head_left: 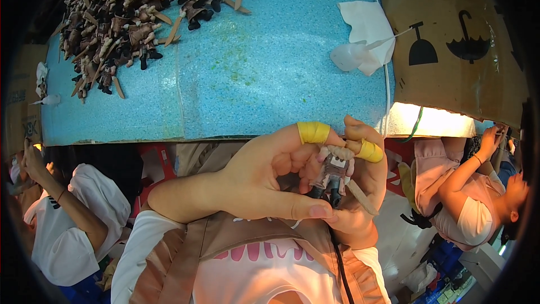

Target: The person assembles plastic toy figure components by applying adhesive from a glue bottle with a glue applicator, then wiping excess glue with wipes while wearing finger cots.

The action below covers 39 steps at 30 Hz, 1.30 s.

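A small toy figurine (pixel 337 162) with a pale body, brown-grey clothing and black boots is held in front of my chest. A long tan piece, shaped like a blade, sticks out from its lower right side. My left hand (pixel 247 183) grips it from the left, with the thumb near the boots and the taped index finger by the head. On the other side, my right hand (pixel 365 191) is closed around it. Yellow tape (pixel 313 132) wraps a finger of my left hand, and similar yellow tape (pixel 370 151) wraps one on my right.
Many similar figurines (pixel 135 22) lie heaped on the blue tabletop (pixel 253 90) at the far left. A translucent dropper bottle (pixel 346 58) rests on white paper (pixel 360 17). Cardboard boxes (pixel 450 79) flank the table. Co-workers sit left (pixel 79 214) and right (pixel 467 202).
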{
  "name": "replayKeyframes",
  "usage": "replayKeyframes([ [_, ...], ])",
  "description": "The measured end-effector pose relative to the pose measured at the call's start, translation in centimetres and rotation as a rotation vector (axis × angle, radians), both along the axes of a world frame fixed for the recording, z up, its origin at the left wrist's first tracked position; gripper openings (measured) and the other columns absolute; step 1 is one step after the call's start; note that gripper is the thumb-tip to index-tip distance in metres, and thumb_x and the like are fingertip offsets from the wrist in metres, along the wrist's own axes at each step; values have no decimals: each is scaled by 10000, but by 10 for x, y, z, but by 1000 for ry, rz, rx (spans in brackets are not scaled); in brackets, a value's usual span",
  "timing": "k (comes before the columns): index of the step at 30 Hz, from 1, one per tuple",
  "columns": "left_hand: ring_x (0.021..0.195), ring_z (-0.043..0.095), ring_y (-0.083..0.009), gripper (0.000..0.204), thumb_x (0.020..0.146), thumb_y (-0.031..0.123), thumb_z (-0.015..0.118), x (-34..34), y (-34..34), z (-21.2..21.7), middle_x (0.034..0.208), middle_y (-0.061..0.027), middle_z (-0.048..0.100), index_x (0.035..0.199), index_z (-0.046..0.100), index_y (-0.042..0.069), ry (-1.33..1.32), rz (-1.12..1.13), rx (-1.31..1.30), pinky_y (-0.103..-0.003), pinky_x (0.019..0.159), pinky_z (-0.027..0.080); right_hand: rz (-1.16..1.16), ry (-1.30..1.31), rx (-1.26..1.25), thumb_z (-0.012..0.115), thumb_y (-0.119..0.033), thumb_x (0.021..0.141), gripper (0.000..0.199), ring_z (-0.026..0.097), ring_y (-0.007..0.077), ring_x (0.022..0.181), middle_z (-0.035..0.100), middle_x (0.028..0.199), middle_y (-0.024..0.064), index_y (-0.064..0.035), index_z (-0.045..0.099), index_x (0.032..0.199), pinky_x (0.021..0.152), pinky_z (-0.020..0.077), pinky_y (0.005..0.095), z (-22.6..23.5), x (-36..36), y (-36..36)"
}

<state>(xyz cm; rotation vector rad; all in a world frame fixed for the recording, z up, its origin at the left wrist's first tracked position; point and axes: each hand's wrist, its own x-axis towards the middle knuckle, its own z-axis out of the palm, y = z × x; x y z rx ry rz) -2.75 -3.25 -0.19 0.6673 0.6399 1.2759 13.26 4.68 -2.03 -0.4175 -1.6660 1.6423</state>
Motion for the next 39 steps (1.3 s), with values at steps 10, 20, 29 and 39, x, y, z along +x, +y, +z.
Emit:
replayKeyframes([
  [10,1130,477,-241,677,714,-7,704,-1,-3,1,1212,-181,472,1271,319,2,9,-1,-29,-363,927,404,19,38,-109,836,-150,514,940,514,282,1045,285,1292,172,17,331,1289,918,381,390,7,1,1],
  [20,729,434,-88,677,746,126,723,12,-4,-7,923,-23,502,1294,344,5,50,136,41,-213,656,375,-96,-170,126,821,-346,516,762,461,254,990,425,1086,143,14,520,1116,992,245,469,9,5,0],
  [29,837,480,-97,633,799,89,648,11,4,-3,1092,-66,508,1319,296,14,51,169,40,-207,681,387,-19,33,-280,807,-220,560,865,422,278,1118,287,1271,142,-15,359,1271,924,368,414,9,-7,-14],
  [39,1195,407,-215,598,826,-22,534,6,6,-4,1309,-155,375,1340,231,12,91,38,-5,-356,979,339,-102,154,-331,739,-348,664,743,375,266,1179,177,1381,123,-51,404,1257,940,372,404,3,-4,-8],
])
